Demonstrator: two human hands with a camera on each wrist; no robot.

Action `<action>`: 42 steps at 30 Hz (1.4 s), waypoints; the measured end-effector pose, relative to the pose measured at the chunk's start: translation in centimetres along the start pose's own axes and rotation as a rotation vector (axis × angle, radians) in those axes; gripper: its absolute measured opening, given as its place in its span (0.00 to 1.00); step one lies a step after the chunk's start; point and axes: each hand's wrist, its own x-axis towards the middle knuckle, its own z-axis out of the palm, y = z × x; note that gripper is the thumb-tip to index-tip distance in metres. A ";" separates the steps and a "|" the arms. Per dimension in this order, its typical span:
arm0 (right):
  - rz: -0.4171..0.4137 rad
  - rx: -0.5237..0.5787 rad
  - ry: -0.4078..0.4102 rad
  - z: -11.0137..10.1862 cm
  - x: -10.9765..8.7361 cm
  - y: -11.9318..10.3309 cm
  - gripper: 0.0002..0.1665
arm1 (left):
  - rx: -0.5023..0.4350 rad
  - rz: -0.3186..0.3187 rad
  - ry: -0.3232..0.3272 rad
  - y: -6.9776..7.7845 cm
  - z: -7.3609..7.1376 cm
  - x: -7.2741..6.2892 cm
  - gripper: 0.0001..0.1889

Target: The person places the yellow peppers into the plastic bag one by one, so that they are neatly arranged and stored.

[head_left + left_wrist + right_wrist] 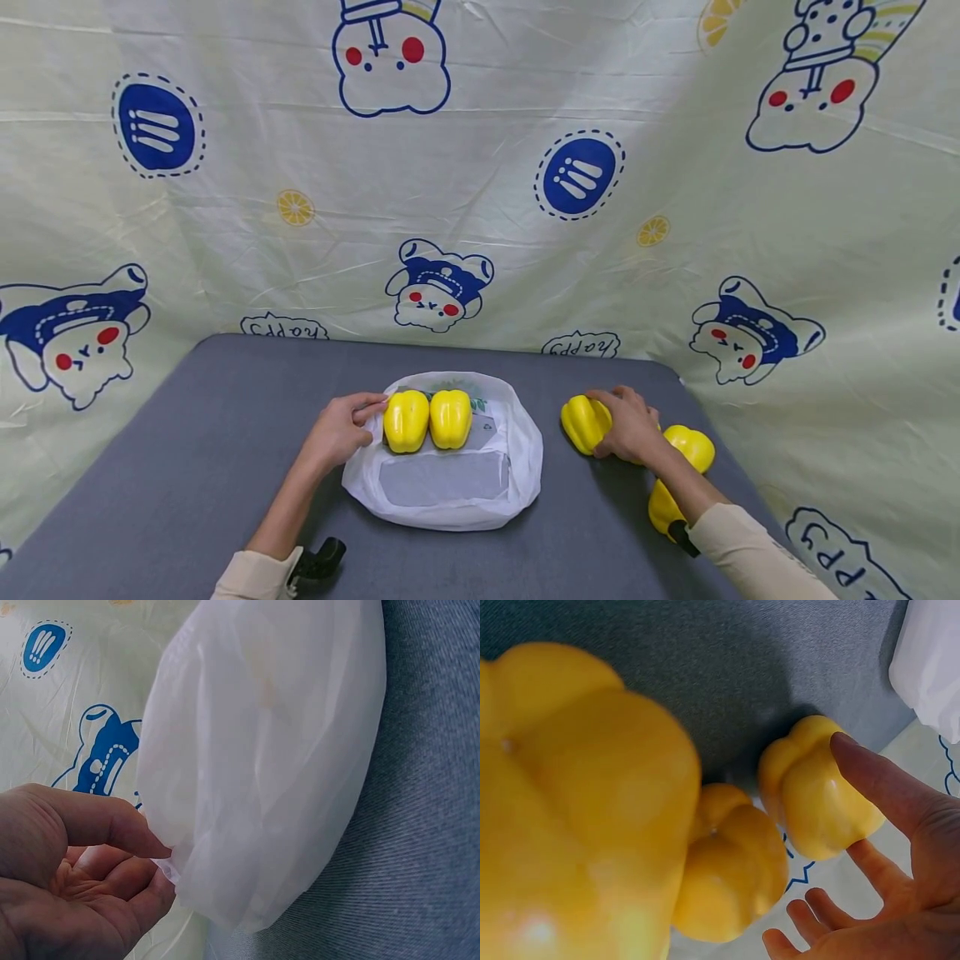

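Note:
Two yellow bell peppers (406, 422) lie side by side in a white plastic bag (525, 467), whose mouth is spread wide. At the bag's left rim my left hand (341, 433) pinches the thin plastic between thumb and fingers. In the left wrist view, that hand (90, 877) holds a small fold of the bag (262, 750). To the right of the bag, my right hand (630, 425) holds another yellow bell pepper (583, 425). The right wrist view has the thumb and a finger of the right hand (900, 877) on opposite sides of this pepper (829, 795).
More yellow bell peppers (692, 447) lie beside and under my right forearm, partly hidden by it. One pepper (577, 810) looms large in the right wrist view. Everything rests on a grey table (187, 467), with a printed curtain (487, 183) behind it.

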 end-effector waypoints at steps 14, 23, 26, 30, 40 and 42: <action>-0.039 0.011 0.025 0.8 0.5 -1.5 0.52 | -0.008 -0.009 0.003 -0.1 0.1 0.0 0.32; -0.036 -0.007 0.037 1.3 0.9 -2.0 0.52 | 0.019 -0.003 0.006 0.1 0.1 0.0 0.32; -0.048 0.000 0.032 1.5 1.0 -1.9 0.52 | 0.034 0.007 0.006 0.2 0.0 0.0 0.33; -0.075 0.011 0.032 1.7 1.1 -1.8 0.51 | 0.030 0.004 0.006 0.3 0.0 -0.1 0.33; -0.092 0.006 0.055 1.6 1.1 -1.5 0.52 | 0.024 -0.009 0.011 0.1 0.1 0.1 0.33; -0.089 0.012 0.062 1.5 1.0 -1.6 0.52 | 0.020 -0.007 0.011 0.0 0.1 0.1 0.33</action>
